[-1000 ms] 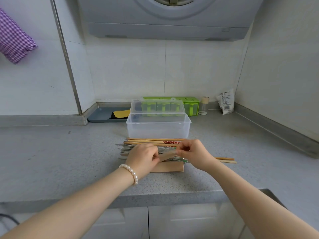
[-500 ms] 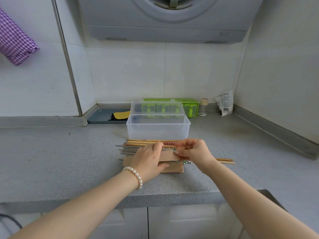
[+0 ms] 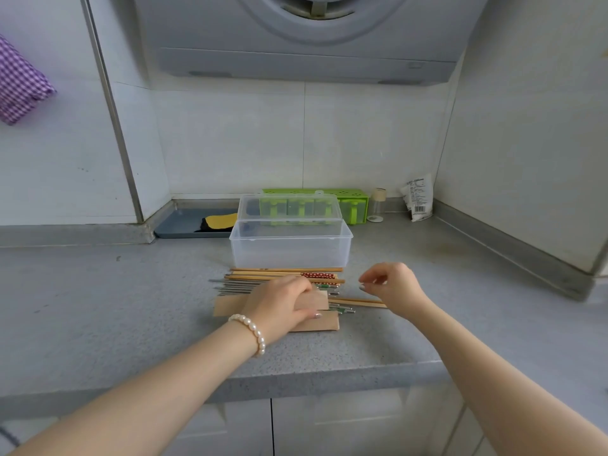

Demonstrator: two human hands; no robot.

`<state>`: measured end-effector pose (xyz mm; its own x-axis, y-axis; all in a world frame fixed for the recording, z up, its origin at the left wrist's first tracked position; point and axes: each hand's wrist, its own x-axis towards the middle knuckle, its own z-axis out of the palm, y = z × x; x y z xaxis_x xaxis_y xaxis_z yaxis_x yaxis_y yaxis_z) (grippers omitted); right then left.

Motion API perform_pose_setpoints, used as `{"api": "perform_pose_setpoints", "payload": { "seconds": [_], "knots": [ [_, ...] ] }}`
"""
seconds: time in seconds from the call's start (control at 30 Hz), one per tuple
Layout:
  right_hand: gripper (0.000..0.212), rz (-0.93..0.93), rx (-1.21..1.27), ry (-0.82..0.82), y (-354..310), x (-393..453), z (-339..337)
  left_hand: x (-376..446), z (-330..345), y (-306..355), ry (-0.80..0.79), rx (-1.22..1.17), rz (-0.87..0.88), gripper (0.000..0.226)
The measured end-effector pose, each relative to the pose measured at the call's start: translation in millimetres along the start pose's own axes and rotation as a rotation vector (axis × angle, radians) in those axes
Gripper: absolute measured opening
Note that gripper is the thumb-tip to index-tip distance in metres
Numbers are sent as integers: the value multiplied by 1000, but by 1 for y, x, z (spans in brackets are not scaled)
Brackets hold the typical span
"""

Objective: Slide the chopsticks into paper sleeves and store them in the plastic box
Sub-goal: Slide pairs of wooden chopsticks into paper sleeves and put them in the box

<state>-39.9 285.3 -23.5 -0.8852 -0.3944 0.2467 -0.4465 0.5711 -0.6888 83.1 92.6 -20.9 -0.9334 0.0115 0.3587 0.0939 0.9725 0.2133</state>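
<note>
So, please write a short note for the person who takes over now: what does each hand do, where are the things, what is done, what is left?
Left hand: pressing a brown paper sleeve onto the sleeve stack at the counter's front.
Right hand: lifted, holds nothing, fingers loosely curled.
Chopsticks: wooden and metal ones lie loose in a row between the sleeves and the plastic box; a few poke out to the right of the sleeves.
Box: lid up, looks empty.
Done: nothing stored yet.
Left: sleeve each pair, put them in the box.
</note>
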Motion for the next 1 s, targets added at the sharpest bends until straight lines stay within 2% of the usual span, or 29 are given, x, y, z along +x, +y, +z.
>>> {"api": "perform_pose_setpoints", "payload": {
  "seconds": [0.1,0.27,0.4,0.5,0.6,0.7,0.87,0.93,1.0],
  "knots": [
    [5,6,-226,-80,23,3,-7,1,3,-1,-2,33,3,35],
    [16,-33,-377,-156,41,6,-6,4,6,0,-37,42,-36,33],
    [23,-172,-574,-190,46,9,-6,6,5,0,-83,32,-84,35],
    [12,-379,-829,-145,46,8,-4,6,6,-4,-108,9,-114,35],
    [36,-429,-1066,-148,53,9,1,6,8,-9,-140,-39,-141,35],
    [37,-526,-1213,-172,47,6,0,6,12,-17,-197,-103,-179,36],
    [40,-651,-1246,-151,44,12,-11,6,14,-25,-240,-221,-225,35],
    [40,-647,-1177,-118,45,18,-19,5,14,-25,-248,-241,-226,33],
    [30,-585,-1124,-106,38,17,-25,4,15,-26,-253,-243,-216,31]
  ]
}}
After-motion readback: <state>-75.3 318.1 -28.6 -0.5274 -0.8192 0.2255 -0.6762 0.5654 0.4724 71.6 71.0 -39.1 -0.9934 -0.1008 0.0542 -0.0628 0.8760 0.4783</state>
